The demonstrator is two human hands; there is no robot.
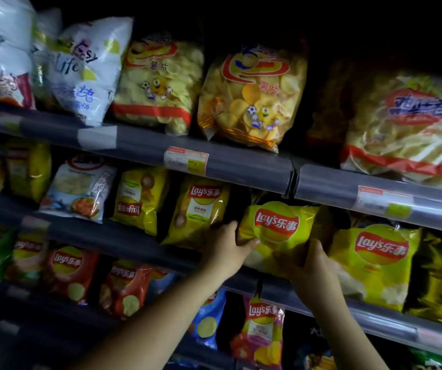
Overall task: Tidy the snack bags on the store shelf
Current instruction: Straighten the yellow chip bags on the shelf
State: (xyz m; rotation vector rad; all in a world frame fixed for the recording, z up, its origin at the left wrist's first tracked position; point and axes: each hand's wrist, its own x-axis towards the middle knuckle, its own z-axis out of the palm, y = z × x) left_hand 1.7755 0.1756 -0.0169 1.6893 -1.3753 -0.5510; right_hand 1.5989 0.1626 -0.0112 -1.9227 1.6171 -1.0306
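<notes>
Yellow bag (pixel 276 231) between both hands' grip.

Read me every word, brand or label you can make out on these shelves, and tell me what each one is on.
"Lay's 乐事": yellow Lay's bag held by left hand and right hand
"Lay's 乐事": neighbouring yellow bag
"Lay's 乐事": red bag
"薯片": clear chip bag
"Easy Life": white bag
Price tags: too blurred to read
</notes>
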